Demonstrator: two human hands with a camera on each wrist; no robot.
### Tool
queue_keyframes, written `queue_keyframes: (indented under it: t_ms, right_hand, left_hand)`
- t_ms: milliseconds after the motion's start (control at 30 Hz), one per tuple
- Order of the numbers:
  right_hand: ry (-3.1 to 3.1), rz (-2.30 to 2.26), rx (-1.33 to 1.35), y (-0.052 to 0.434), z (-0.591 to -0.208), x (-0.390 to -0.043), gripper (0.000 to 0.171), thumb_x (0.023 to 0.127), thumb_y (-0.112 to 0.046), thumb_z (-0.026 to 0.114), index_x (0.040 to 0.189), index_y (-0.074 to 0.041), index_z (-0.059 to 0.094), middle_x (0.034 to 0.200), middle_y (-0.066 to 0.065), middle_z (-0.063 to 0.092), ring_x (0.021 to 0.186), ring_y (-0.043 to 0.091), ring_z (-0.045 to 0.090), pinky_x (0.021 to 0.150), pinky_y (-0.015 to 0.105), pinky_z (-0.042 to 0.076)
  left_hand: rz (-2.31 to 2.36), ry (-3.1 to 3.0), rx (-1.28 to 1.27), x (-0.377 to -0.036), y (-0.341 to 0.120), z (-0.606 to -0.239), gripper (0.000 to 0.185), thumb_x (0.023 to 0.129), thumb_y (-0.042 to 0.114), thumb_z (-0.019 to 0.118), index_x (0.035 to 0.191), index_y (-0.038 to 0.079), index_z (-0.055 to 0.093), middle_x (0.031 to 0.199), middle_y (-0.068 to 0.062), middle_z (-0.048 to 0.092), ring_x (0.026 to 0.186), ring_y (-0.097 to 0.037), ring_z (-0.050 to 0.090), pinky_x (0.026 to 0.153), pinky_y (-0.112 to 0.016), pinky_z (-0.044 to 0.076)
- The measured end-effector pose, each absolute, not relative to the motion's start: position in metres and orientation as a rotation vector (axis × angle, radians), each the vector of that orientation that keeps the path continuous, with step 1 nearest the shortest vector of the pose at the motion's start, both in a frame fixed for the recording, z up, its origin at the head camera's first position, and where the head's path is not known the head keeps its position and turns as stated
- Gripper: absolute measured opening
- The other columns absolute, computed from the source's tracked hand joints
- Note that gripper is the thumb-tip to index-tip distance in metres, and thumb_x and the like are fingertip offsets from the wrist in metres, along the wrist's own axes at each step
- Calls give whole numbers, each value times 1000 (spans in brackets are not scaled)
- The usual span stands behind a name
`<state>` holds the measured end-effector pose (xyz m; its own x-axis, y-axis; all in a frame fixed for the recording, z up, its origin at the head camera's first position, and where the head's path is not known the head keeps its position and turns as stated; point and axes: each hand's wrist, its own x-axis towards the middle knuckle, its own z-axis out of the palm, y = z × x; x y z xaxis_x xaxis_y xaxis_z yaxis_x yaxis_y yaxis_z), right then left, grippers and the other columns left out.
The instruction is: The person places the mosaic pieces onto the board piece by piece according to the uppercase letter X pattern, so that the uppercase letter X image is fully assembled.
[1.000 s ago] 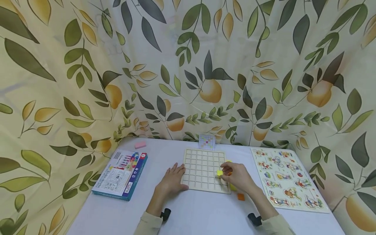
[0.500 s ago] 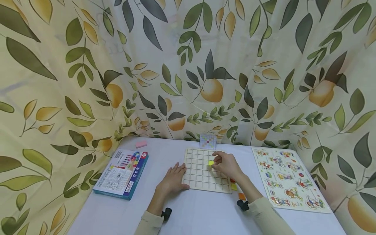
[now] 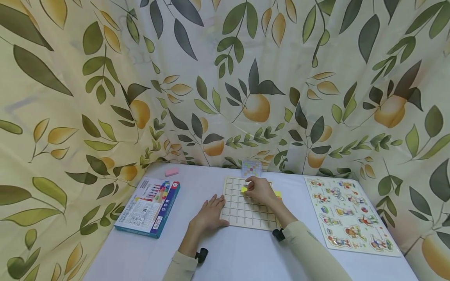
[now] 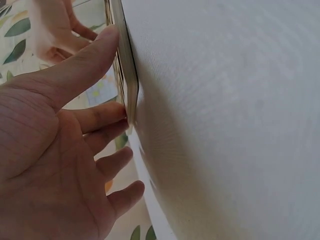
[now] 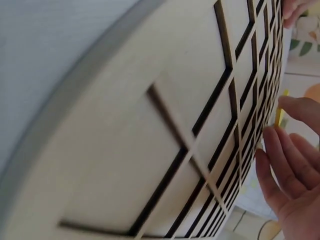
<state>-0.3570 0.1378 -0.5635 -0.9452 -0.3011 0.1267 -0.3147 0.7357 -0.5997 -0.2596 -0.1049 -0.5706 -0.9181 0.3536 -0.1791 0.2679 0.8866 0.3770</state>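
A pale wooden board (image 3: 242,212) with a square grid lies in the middle of the white table. My right hand (image 3: 260,192) is above its upper part and pinches a small yellow square tile (image 3: 243,190). In the right wrist view, thumb and fingertips hold this thin yellow tile (image 5: 278,116) on edge, close over the grid (image 5: 200,125). At the board's left edge rests my left hand (image 3: 209,216), fingers spread. The left wrist view has its thumb and fingertips touching the board's side (image 4: 130,75).
Behind the board stands a small colour-patterned card (image 3: 251,168). More yellow tiles (image 3: 277,193) lie along its right side, partly under my right arm. A flat box (image 3: 147,207) and a pink block (image 3: 172,172) lie left, a picture puzzle board (image 3: 351,214) right.
My right hand has carried the yellow tile from the board's right side leftward and away over the grid. The left hand has stayed at the board's edge. The view has shifted slightly.
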Motion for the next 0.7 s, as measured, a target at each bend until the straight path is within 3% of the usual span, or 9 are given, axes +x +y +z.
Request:
queue_keyframes:
  t_ms: [700]
  right_hand:
    - [-2910,906,594,102,-571,-386,36,81,-14,89,112,-5,75,90,-1,73,81,14,68,74,35,59]
  left_hand:
    - [509,2813,447,-261,-104,-572,89,89,51,79,159,9,43,170,-6,32,160,-30,19,128,-55,21]
